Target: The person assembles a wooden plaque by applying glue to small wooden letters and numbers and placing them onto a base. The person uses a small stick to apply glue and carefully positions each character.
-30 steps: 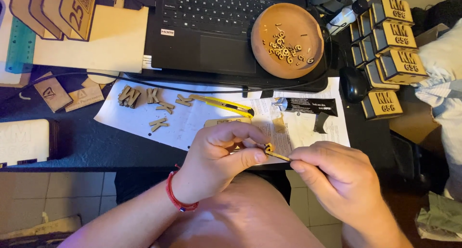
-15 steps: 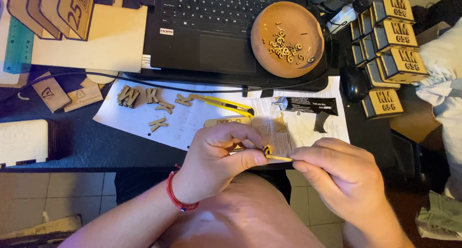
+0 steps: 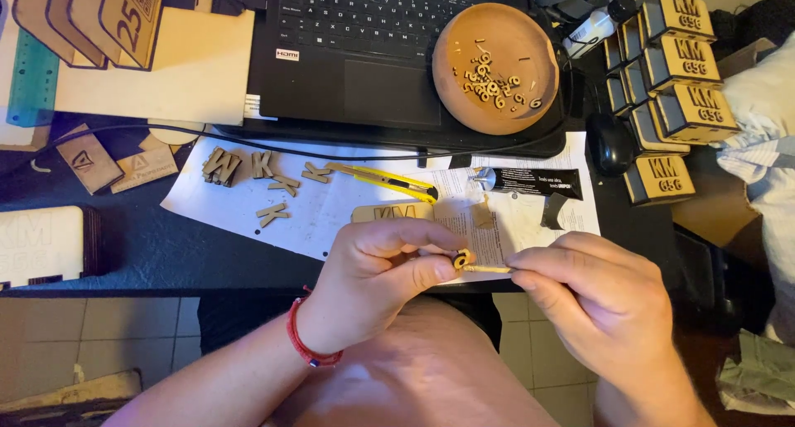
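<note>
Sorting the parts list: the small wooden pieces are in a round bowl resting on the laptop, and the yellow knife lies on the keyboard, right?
Not quite. The head view shows the knife on the paper below the laptop, not on the keyboard. The bowl does rest on the laptop.

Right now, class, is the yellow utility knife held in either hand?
No: the yellow utility knife lies on the paper sheet, apart from both hands.

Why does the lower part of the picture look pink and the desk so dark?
In the head view, warm light falls on the wooden bowl and white paper; the dark desk around them stays dim; the left hand and right hand look reddish-pink, fairly sharp; the right edge fades into shadow.
</note>
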